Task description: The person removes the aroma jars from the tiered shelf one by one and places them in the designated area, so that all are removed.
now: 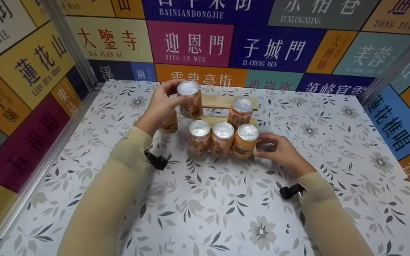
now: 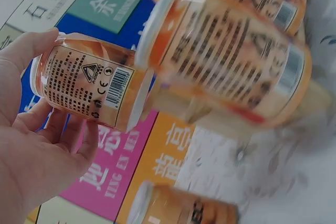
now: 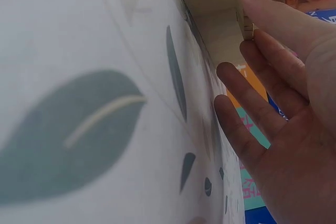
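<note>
My left hand [image 1: 160, 105] grips a can [image 1: 190, 105] with a silver lid and an orange-brown label, thumb on one side and fingers on the other. That can is at the left end of a pale wooden rack [image 1: 222, 101]; whether it touches the wood I cannot tell. Three similar cans, including an orange one [image 1: 245, 144], stand in a row on the rack's front part. Behind them stands one more can [image 1: 240, 112]. In the right wrist view, my right hand [image 3: 294, 108] pinches the rack's end board [image 3: 242, 11] between thumb and index finger, other fingers extended.
Partly hidden behind my left wrist, another can [image 1: 170, 123] stands on the table left of the rack. A white tablecloth [image 1: 226, 199] with grey leaves covers the table. Panels with coloured street-name signs [image 1: 190, 44] enclose the back and sides.
</note>
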A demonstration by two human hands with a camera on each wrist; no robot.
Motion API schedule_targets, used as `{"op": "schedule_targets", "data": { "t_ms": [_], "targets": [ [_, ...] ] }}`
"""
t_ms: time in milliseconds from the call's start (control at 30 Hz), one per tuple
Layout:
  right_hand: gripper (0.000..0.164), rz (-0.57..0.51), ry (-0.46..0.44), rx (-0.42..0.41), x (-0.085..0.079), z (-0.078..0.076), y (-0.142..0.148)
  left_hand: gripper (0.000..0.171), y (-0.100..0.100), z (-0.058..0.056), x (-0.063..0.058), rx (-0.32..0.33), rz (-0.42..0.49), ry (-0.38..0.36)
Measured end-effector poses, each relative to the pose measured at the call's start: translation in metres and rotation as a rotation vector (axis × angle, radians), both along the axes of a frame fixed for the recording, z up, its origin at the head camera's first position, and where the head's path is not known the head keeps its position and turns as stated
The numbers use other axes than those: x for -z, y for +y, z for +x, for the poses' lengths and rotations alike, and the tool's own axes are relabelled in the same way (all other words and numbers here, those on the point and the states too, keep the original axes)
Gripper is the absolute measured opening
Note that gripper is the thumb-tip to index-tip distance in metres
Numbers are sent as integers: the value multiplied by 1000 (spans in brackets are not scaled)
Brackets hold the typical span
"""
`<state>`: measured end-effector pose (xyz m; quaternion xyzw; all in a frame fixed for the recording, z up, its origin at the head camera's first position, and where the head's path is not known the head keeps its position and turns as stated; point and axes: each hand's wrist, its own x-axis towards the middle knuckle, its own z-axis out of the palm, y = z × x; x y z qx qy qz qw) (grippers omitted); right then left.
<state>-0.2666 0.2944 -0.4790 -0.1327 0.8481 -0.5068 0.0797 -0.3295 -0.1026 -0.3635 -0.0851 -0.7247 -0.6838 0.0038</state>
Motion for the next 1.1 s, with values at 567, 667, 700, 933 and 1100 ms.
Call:
{"op": "schedule_targets", "data": {
  "t_ms": [567,667,700,933,1100],
  "targets": [
    [59,-5,-20,15,3,-1,1,57,-73,6,10,-152,-27,-37],
    [59,-4,-28,18,3,-1,2,58,-84,5,10,-188,-18,-46],
    [59,-4,-27,18,3,-1,2,59,-88,5,10,-203,-19,-51],
    [56,-12,2,4,5,-2,0,66,-113,3,26,-298,-78,-94],
    [55,-32,11,-4,6,-1,2,71,-124,1,43,-344,-134,-143]
  ]
}}
